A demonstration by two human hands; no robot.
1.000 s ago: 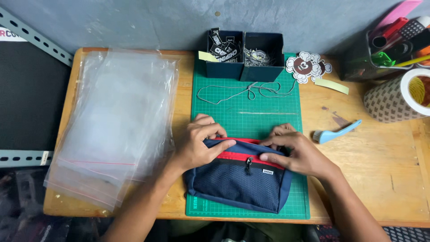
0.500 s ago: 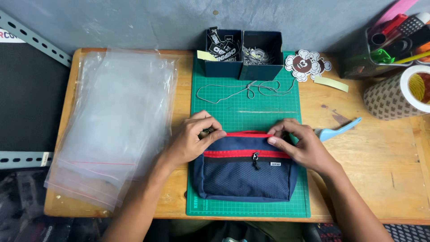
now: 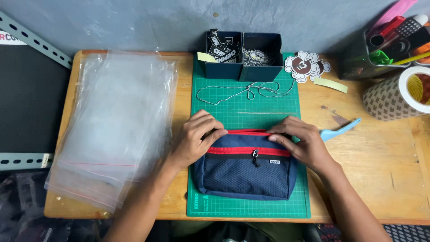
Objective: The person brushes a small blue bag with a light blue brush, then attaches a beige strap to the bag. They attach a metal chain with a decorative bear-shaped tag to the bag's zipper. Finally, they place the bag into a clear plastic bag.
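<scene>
A navy pouch (image 3: 246, 172) with red zip trim and a mesh front pocket lies flat on the green cutting mat (image 3: 248, 101). My left hand (image 3: 197, 139) grips its upper left corner, thumb on the red edge. My right hand (image 3: 300, 143) pinches the upper right edge of the pouch. A thin ball chain (image 3: 246, 91) lies loose on the mat beyond the pouch.
A stack of clear zip bags (image 3: 114, 127) covers the left of the wooden table (image 3: 380, 179). Two dark boxes (image 3: 244, 56) of tags and chains stand at the mat's far end. A blue plastic tool (image 3: 340, 131), a tape roll (image 3: 396, 96), a sticker (image 3: 307, 66) and a tool holder (image 3: 385, 42) sit at the right.
The pouch, tilted and open-topped a second ago, now lies flat with its front pocket up. Both hands moved to its top corners.
</scene>
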